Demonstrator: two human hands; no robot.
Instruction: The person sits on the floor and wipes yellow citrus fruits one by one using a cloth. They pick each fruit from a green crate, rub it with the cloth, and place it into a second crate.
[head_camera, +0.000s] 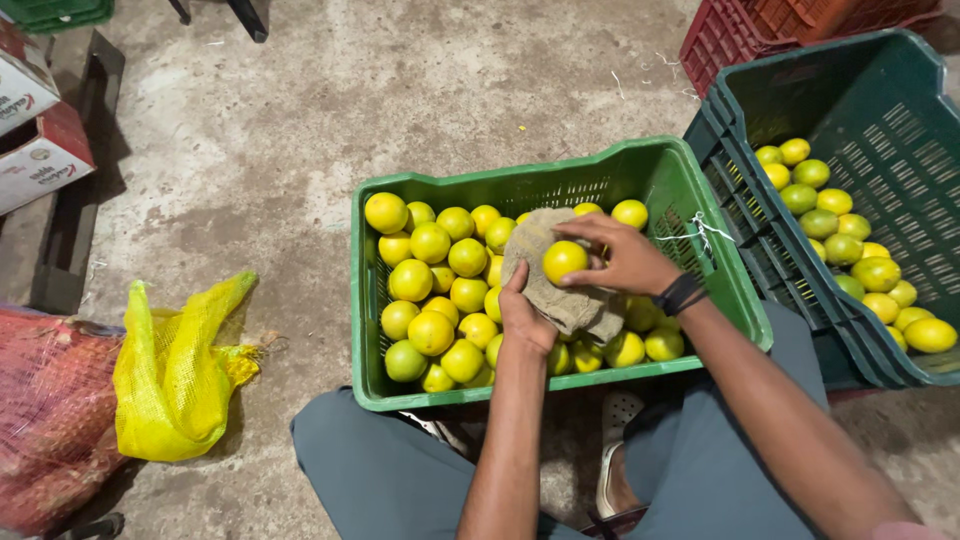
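Observation:
A bright green crate full of yellow-green citrus fruits stands on the floor in front of my knees. My left hand grips a beige cloth from below, over the crate. My right hand closes over one yellow fruit and presses it against the cloth. A dark band sits on my right wrist.
A dark green crate at the right holds several more fruits. A red crate stands behind it. A yellow mesh sack and a red mesh sack lie at the left, cardboard boxes at the far left.

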